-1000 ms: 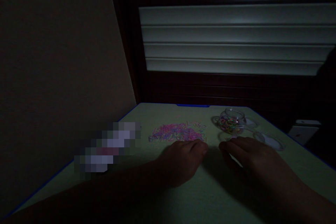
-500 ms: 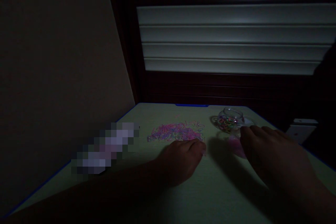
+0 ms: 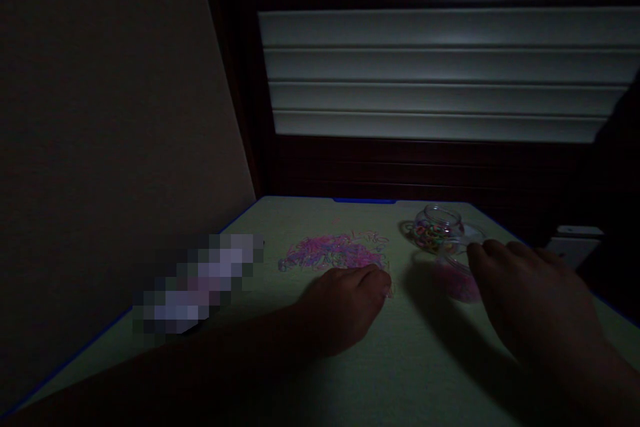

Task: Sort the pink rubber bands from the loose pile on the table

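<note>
Tabletop point(image 3: 370, 383) bears tangled pinkish bands point(image 3: 333, 252), left hand point(image 3: 347, 307) curled, right hand point(image 3: 535, 297) gripping clear jar point(image 3: 460, 282).

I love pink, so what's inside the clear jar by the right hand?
Something pink, too dim to name, shows low in the jar. The right hand covers its right side, hiding anything there.

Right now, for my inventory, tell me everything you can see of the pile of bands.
The pile is a loose, low heap of thin bands, mostly pink and purple, perhaps rubber. It lies spread on the table, with a few straggling at its right end. The left hand is by its near right edge; contact is unclear.
</note>
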A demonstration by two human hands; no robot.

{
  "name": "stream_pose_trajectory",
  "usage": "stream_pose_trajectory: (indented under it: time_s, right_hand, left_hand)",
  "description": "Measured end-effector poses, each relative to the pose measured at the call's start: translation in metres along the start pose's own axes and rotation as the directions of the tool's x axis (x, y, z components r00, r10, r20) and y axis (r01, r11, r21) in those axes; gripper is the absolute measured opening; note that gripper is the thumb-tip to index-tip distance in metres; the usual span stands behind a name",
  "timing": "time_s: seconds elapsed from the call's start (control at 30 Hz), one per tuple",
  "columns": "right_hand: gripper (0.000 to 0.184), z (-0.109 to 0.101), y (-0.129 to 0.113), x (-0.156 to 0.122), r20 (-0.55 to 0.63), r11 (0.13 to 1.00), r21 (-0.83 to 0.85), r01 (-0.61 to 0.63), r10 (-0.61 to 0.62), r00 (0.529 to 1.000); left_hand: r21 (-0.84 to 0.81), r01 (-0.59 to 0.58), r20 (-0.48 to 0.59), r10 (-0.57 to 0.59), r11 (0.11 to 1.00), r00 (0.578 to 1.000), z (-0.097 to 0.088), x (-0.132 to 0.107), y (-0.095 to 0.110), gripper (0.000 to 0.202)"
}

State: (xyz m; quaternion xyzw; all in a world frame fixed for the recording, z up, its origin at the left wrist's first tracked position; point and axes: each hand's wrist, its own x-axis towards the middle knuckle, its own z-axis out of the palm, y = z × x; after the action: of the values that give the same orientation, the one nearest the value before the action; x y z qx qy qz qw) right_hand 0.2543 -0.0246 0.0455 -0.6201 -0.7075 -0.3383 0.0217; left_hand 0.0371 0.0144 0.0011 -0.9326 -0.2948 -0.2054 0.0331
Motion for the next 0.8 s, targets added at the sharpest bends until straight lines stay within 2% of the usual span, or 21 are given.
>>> stream_pose_trajectory:
  time_s: [0.17,0.53,0.73,0.8]
  right_hand:
    - [0.022,0.0016,0.0012,0.0003,0.002,0.999,-0.025,0.029,-0.028,1.0]
    - [0.025,0.0076,0.002,-0.0009,0.0,0.997,0.03,0.067,-0.067,0.998]
    - [0.026,0.0085,0.002,0.0002,-0.067,0.996,0.049,0.079,-0.075,0.995]
    - [0.025,0.0082,0.0015,0.0006,-0.137,0.99,0.108,0.09,-0.075,0.988]
  left_hand:
    - [-0.021,0.004,-0.013,-0.004,1.0,1.0,-0.0005,-0.0004,-0.0004,0.019]
    - [-0.009,0.012,-0.013,-0.012,1.0,1.0,-0.001,-0.0002,0.0004,0.018]
    - [-0.007,0.016,0.047,-0.016,1.0,0.999,-0.0061,0.0009,0.0018,0.018]
    - [-0.007,0.017,0.046,-0.017,1.0,0.999,-0.0063,0.0009,0.0018,0.019]
